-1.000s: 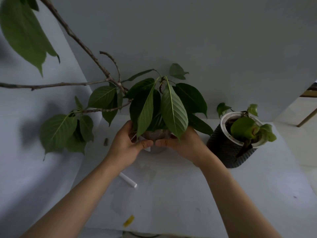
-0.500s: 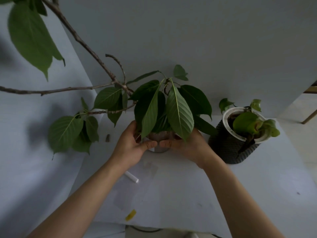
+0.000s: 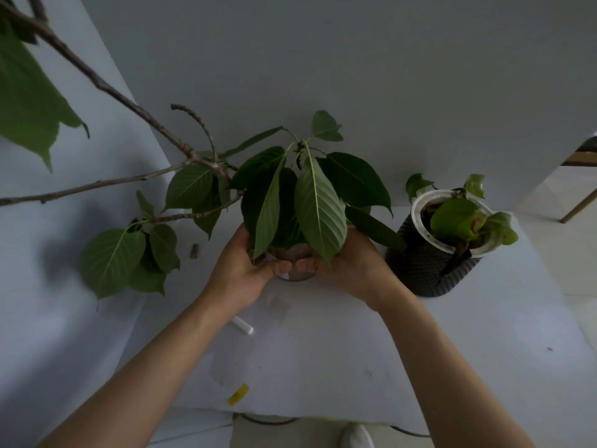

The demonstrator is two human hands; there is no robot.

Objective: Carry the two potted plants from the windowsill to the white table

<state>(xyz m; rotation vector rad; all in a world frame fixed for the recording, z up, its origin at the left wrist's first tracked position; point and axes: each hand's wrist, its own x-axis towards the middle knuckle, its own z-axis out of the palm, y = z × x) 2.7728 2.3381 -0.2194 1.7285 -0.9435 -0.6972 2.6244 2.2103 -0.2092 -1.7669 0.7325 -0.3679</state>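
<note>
A leafy plant (image 3: pixel 310 205) with long dark green leaves stands in a small clear pot (image 3: pixel 295 253) on the white table (image 3: pixel 323 350). My left hand (image 3: pixel 245 270) wraps the pot's left side and my right hand (image 3: pixel 349 263) wraps its right side, thumbs nearly touching in front. The leaves hide most of the pot. A second plant with pale green leaves sits in a dark ribbed pot with a white rim (image 3: pixel 433 260) on the table, just right of my right hand.
Long bare branches (image 3: pixel 129 98) with large leaves reach in from the upper left, above the table's left part. A white stick (image 3: pixel 242 325) and a yellow scrap (image 3: pixel 238 394) lie on the table near its front edge. Walls stand behind and to the left.
Both hands and the leafy plant's pot have shifted slightly away from me toward the wall. The grip is unchanged and the dark pot has not moved.
</note>
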